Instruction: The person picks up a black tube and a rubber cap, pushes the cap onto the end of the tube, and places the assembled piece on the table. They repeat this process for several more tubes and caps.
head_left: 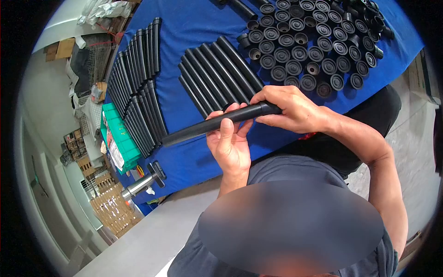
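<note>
A black tube (pixel 198 130) lies across both hands above the blue cloth. My left hand (pixel 232 143) supports it from below near its middle, with the thumb over the top. My right hand (pixel 290 108) grips its right end, where a black end piece (pixel 270 108) sits on the tube. Just beyond my hands, a row of black tubes (pixel 214 76) lies side by side on the cloth. Round black caps (pixel 299 53) stand in a large group beyond my right hand.
More black tubes (pixel 138 55) are stacked on the left of the blue cloth (pixel 177 164). Beside them is a green crate (pixel 121 134) with papers. A metal cylinder with a black handle (pixel 140 184) stands at the table's near left edge.
</note>
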`<move>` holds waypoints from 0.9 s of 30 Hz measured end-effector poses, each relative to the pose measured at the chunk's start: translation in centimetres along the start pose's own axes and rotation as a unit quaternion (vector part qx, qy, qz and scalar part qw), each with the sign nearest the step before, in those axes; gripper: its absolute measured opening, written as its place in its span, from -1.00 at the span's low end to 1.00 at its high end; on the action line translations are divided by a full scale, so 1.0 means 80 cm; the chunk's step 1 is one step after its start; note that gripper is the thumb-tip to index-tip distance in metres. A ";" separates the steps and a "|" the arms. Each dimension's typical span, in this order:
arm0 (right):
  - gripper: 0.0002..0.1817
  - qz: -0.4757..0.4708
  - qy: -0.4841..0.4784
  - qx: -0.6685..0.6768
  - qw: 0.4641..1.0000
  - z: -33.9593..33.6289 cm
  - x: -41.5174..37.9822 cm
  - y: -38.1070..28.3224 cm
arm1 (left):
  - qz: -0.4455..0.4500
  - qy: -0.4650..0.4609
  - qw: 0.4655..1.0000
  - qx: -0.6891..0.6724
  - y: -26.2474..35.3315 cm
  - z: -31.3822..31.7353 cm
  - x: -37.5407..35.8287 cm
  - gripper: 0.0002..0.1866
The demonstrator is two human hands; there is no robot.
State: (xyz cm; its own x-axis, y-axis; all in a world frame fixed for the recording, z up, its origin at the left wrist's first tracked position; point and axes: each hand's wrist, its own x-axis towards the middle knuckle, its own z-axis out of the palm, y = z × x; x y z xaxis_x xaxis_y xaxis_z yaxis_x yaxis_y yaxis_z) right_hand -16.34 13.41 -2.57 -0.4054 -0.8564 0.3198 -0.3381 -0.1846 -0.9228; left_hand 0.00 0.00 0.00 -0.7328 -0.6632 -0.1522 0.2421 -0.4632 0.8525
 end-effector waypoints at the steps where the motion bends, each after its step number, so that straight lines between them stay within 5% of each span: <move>1: -0.61 -0.006 0.002 0.000 1.000 0.000 0.002 0.001 | -0.003 0.000 1.000 -0.003 0.001 -0.001 0.001 -0.73; 8: -0.37 0.094 -0.002 0.158 0.983 -0.007 0.006 -0.015 | 0.000 0.046 0.999 -0.013 0.007 -0.006 0.011 -0.77; 11: -0.28 0.032 -0.003 0.116 0.993 -0.001 0.006 -0.003 | 0.031 0.056 0.997 0.035 0.011 -0.009 0.011 -0.75; 14: -0.38 0.038 -0.021 0.114 0.993 -0.009 0.006 -0.018 | 0.042 0.066 0.996 0.053 0.009 -0.003 0.011 -0.72; 17: -0.50 -0.077 -0.012 0.003 0.997 -0.007 0.002 -0.002 | 0.023 0.029 0.998 0.054 0.005 -0.001 0.007 -0.69; 21: -0.59 -0.044 0.005 0.008 0.999 -0.016 0.008 -0.017 | -0.037 -0.029 0.995 -0.093 0.015 0.009 0.013 -0.64; 27: -0.60 -0.022 0.026 -0.012 0.999 -0.008 0.004 -0.017 | -0.037 -0.027 0.995 -0.083 0.006 0.001 0.007 -0.69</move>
State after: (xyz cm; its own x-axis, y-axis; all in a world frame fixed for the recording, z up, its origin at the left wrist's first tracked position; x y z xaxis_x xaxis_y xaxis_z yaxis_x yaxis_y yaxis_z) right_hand -16.54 13.71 -1.04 -0.4322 -0.8217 0.3715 -0.3760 -0.2103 -0.9025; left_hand -0.38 -0.52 0.35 -0.7849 -0.5928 -0.1801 0.2851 -0.6037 0.7445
